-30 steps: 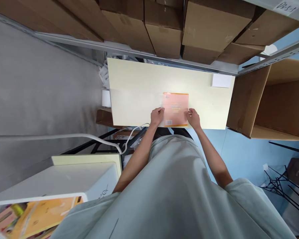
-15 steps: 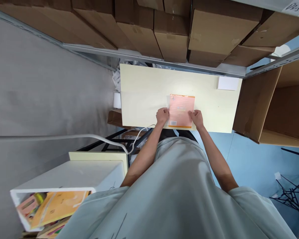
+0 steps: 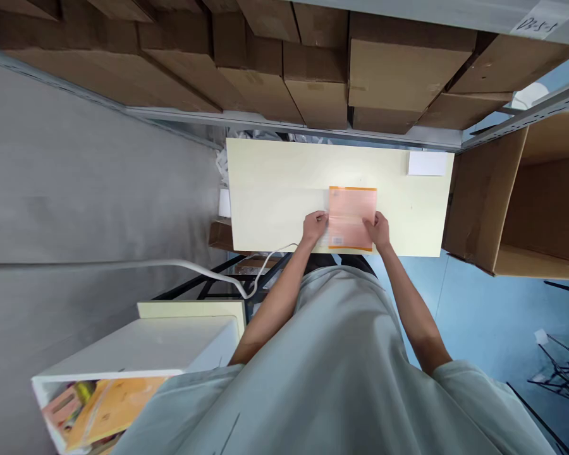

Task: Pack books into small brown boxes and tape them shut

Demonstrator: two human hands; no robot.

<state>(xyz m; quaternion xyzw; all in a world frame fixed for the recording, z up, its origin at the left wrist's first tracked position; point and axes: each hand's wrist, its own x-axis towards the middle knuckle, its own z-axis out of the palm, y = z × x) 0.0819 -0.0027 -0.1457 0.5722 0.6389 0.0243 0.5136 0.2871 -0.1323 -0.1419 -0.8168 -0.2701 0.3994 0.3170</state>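
Note:
A flat pink booklet point(image 3: 352, 212) with orange bands along its top and bottom edges lies on the cream tabletop point(image 3: 275, 183). A pale barcode patch shows at its lower left corner. Along the booklet's left side runs a faint see-through strip, apparently a clear plastic sleeve point(image 3: 324, 239). My left hand point(image 3: 315, 226) is closed in a pinch at this strip, just beside the booklet's left edge. My right hand point(image 3: 379, 230) grips the right edge, its thumb on top of the pink cover. The fingers beneath are hidden.
A white box point(image 3: 427, 163) sits at the table's far right corner. Cardboard boxes point(image 3: 313, 95) fill the shelf above. A large open carton point(image 3: 483, 196) stands at right. On the left are a white cable point(image 3: 180, 262) and a white cabinet point(image 3: 137, 341) holding orange packets point(image 3: 114, 404).
The booklet has shifted slightly right relative to the table, and both hands have moved with it. The clear strip on its left shows less. My view has tilted a little.

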